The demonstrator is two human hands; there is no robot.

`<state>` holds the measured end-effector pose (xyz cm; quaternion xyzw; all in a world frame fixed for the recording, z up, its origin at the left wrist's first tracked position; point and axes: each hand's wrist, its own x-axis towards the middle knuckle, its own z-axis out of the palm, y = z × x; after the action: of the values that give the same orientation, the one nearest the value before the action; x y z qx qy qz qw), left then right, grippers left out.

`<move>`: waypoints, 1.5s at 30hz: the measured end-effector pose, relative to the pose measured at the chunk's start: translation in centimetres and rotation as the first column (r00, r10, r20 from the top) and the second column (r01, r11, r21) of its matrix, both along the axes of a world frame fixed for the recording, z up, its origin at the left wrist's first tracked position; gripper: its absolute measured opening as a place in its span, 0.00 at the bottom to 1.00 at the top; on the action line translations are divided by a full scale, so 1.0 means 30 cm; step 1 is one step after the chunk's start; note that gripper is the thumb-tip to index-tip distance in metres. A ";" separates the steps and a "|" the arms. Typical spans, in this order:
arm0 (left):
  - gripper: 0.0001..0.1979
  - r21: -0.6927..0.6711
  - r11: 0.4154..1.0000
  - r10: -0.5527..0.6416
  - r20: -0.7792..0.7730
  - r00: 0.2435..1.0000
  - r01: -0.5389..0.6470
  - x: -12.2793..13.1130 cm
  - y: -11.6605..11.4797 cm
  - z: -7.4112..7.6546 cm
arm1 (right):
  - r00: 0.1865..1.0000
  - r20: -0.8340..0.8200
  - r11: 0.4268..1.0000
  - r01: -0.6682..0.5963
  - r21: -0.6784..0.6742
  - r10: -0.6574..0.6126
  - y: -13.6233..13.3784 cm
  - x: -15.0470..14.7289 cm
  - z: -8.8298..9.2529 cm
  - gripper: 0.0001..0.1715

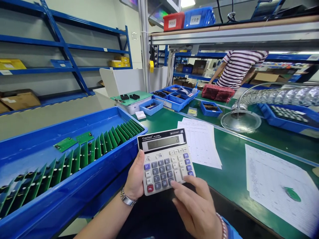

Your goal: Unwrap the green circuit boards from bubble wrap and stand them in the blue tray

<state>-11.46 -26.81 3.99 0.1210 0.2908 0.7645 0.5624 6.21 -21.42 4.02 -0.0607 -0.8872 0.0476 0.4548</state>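
Head view: right hand (196, 212), fingers loosely spread, tips at the lower keys of a white-and-grey plastic desk calculator (165, 162) gripped between thumb and fingers of the left hand (136, 176); grey LCD display (161, 143) shows one digit. Left of calculator: long blue plastic tray (62, 199) holding green circuit boards (74, 166) racked in a row.

Blue metal shelves (62, 49) line a pale wall (15, 23) — cardboard boxes (20, 99) on the lowest — while a ceiling light (187, 3) glows overhead.
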 end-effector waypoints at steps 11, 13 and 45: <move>0.30 0.019 0.996 -0.089 0.095 0.991 0.088 -0.035 0.001 -0.018 | 0.997 -0.018 0.996 0.081 0.019 -0.081 0.032 0.040 -0.008 0.13; 0.31 0.038 0.992 -0.127 0.118 0.985 0.124 -0.039 0.003 -0.024 | 0.997 -0.039 0.998 0.069 0.014 -0.068 0.028 0.047 0.000 0.12; 0.35 0.011 0.977 -0.212 0.169 0.962 0.213 -0.036 -0.005 0.020 | 0.957 0.248 0.931 0.049 0.363 -0.147 0.072 -0.044 -0.006 0.21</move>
<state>-12.55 -26.96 4.60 0.0840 0.2299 0.7062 0.6644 4.90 -19.26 3.83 -0.0289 -0.9310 -0.1440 0.3343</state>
